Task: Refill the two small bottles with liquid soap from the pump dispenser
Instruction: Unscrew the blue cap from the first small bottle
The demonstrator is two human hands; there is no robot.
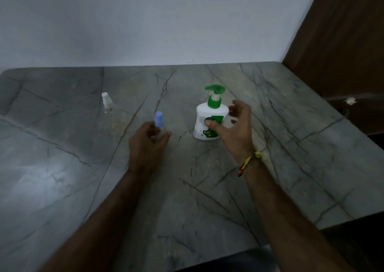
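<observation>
Neither hand is seen to be firmly closed on anything. On the right hand (232, 130) the fingers are spread wide and the thumb is laid against the front label of the pump dispenser (209, 120), while the other fingers are held apart from its right side. The left hand (145, 145) is loosely curled, with the thumb and fingers set near the blue-capped small bottle (159, 121); whether that bottle is pinched or merely approached cannot be told, since its clear body is hidden behind the hand and blurred.

The dispenser, white with a green pump head and collar, is stood upright on the grey veined table (291, 147), a little right of centre. The blue-capped bottle is placed just left of it, upright, with its cap shown above the left hand. The second small bottle (108, 105), clear with a white spray cap, is set well apart to the left, farther back on the table, untouched.

A yellow and red thread band (248, 163) is worn on the right wrist. A pale wall (145, 22) is seen behind the table, and a brown wooden panel (342, 43) at the right.
</observation>
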